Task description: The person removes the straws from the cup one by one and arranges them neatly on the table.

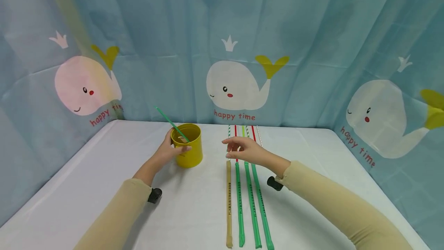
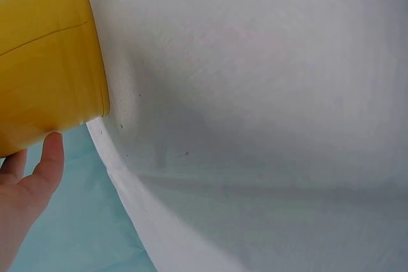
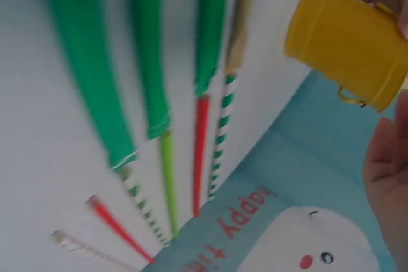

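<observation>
A yellow bucket (image 1: 190, 155) stands left of the middle of the white table. My left hand (image 1: 168, 150) holds it by its left side, thumb toward me; part of that hand is behind the bucket. In the left wrist view, fingers (image 2: 51, 160) touch the yellow wall. One green straw (image 1: 170, 122) leans out of the bucket, and a small brown piece (image 1: 182, 139) shows inside. Above a row of straws, my right hand (image 1: 248, 151) hovers with fingers loosely bent and nothing in them. The right wrist view shows a red straw (image 3: 201, 157) and a lime-green straw (image 3: 168, 183) beneath.
A straw in a brown wrapper (image 1: 229, 203) and several in green wrappers (image 1: 240, 203) lie lengthwise at the front. Behind them lie bare red and striped paper straws, partly hidden by my right hand. A blue curtain (image 1: 166, 84) with whale prints borders the table (image 1: 194, 211).
</observation>
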Motion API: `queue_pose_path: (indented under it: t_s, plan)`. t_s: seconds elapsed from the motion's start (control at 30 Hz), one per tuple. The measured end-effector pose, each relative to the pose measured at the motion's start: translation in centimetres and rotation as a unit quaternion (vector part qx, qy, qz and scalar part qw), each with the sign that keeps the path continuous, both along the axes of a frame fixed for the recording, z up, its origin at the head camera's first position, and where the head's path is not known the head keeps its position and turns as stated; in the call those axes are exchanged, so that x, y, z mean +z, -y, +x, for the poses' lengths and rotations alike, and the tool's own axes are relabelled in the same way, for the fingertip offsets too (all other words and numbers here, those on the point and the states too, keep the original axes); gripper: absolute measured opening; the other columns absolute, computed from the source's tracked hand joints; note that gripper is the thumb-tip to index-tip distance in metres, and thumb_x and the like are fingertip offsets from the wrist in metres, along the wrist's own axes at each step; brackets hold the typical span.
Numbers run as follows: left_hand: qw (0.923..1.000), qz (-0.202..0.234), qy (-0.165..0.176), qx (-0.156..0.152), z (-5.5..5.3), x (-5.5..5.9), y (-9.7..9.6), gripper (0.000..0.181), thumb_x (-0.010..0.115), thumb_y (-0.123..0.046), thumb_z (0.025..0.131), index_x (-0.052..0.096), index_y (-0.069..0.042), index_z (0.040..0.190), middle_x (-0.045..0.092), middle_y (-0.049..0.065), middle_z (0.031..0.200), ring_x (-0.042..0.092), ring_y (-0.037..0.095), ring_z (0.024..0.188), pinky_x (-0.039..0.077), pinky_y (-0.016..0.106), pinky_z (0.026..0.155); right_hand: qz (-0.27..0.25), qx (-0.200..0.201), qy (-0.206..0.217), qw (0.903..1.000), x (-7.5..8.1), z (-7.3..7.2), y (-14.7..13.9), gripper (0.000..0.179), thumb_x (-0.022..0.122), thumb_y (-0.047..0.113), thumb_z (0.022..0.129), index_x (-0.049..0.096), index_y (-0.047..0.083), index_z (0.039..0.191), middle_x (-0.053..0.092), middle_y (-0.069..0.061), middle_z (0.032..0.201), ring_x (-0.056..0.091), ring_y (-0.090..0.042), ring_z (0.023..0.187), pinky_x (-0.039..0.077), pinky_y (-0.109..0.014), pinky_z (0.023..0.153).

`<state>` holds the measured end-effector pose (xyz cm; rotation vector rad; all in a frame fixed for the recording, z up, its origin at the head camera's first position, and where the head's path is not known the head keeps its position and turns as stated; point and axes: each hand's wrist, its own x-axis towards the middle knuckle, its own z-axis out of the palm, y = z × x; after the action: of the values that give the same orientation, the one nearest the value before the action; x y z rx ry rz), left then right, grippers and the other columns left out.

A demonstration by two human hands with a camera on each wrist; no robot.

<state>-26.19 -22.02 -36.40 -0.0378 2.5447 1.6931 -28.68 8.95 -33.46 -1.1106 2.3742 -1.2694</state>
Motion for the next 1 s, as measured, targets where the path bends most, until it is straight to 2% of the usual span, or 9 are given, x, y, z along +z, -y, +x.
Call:
queue_pose_path:
  t_s: [0.1,0.23,0.53,0.6,0.67,0.73,0.8,0.9,1.0]
  plan:
    - [1.0,0.0,0.001,0.002,0.0,0.0,-0.1,0.108,0.072,-0.039,0.087,-0.008,-0.016,0.155,0.007,0.021,0.159,0.007,0.04,0.145,0.011,0.063,0.113,-0.022,0.006,-0.009,0.9997,0.6,0.0,1.5,0.043,0.068,0.013,0.091,0.057,0.003,0.132,0.064,-0.006,0.108,0.058,-0.021,0.096,0.051,-0.03,0.078]
    - [1.0,0.0,0.0,0.004,-0.2,-0.1,-0.1,0.107,0.073,-0.039,0.087,-0.006,-0.016,0.156,0.008,0.02,0.159,0.006,0.041,0.145,0.011,0.064,0.112,-0.04,0.02,-0.016,0.9989,1.3,0.1,3.4,0.047,0.066,0.012,0.093,0.053,0.004,0.138,0.063,-0.008,0.124,0.056,-0.027,0.114,0.048,-0.038,0.093]
    - [0.9999,0.01,-0.007,-0.008,-0.2,-0.2,0.1,0.102,0.07,-0.034,0.09,-0.006,-0.015,0.155,0.01,0.02,0.159,0.01,0.042,0.144,0.011,0.066,0.111,-0.048,0.071,-0.04,0.9955,2.1,0.2,7.9,0.058,0.064,0.012,0.094,0.042,0.005,0.147,0.053,-0.01,0.141,0.046,-0.02,0.13,0.037,-0.044,0.107]
    - [0.9998,0.015,-0.004,-0.015,0.1,0.4,0.0,0.1,0.069,-0.029,0.091,-0.006,-0.013,0.155,0.01,0.022,0.158,0.009,0.043,0.144,0.01,0.067,0.111,-0.051,0.081,-0.039,0.9946,2.2,0.3,8.7,0.06,0.065,0.011,0.094,0.039,0.005,0.148,0.052,-0.012,0.141,0.045,-0.022,0.132,0.034,-0.045,0.109]
    - [0.9995,0.021,-0.003,-0.023,1.0,1.4,-0.4,0.097,0.067,-0.025,0.093,-0.007,-0.01,0.155,0.009,0.024,0.158,0.008,0.044,0.143,0.009,0.067,0.11,-0.055,0.089,-0.033,0.994,2.2,0.4,9.5,0.061,0.065,0.01,0.094,0.038,0.005,0.149,0.052,-0.013,0.141,0.044,-0.024,0.132,0.033,-0.045,0.11]
    - [0.9994,0.018,-0.004,-0.028,1.0,1.5,-0.3,0.096,0.065,-0.023,0.094,-0.008,-0.011,0.155,0.007,0.024,0.158,0.005,0.044,0.144,0.008,0.069,0.11,-0.061,0.091,-0.024,0.9937,2.1,0.4,10.2,0.062,0.065,0.009,0.094,0.037,0.005,0.149,0.053,-0.013,0.14,0.046,-0.026,0.132,0.033,-0.046,0.11]
    - [0.9994,0.015,-0.008,-0.031,1.0,1.3,-0.2,0.096,0.064,-0.023,0.094,-0.01,-0.012,0.155,0.006,0.023,0.159,0.005,0.044,0.144,0.008,0.069,0.11,-0.067,0.09,-0.015,0.9936,2.0,0.3,10.7,0.062,0.065,0.008,0.093,0.037,0.004,0.149,0.051,-0.015,0.141,0.047,-0.027,0.131,0.035,-0.045,0.11]
    - [0.9994,0.012,-0.017,-0.029,0.0,-0.1,0.4,0.097,0.064,-0.026,0.094,-0.01,-0.017,0.155,0.006,0.021,0.16,0.005,0.042,0.145,0.009,0.068,0.11,-0.07,0.08,-0.01,0.9942,1.8,0.2,11.0,0.059,0.064,0.008,0.094,0.04,0.004,0.147,0.05,-0.015,0.142,0.05,-0.024,0.128,0.038,-0.043,0.108]
    - [0.9994,0.01,-0.018,-0.027,-0.1,-0.2,0.4,0.099,0.066,-0.032,0.093,-0.009,-0.016,0.156,0.006,0.02,0.16,0.006,0.041,0.145,0.011,0.067,0.111,-0.073,0.067,-0.009,0.9951,1.8,0.1,11.1,0.054,0.064,0.008,0.094,0.045,0.002,0.144,0.052,-0.017,0.14,0.053,-0.024,0.124,0.04,-0.042,0.106]
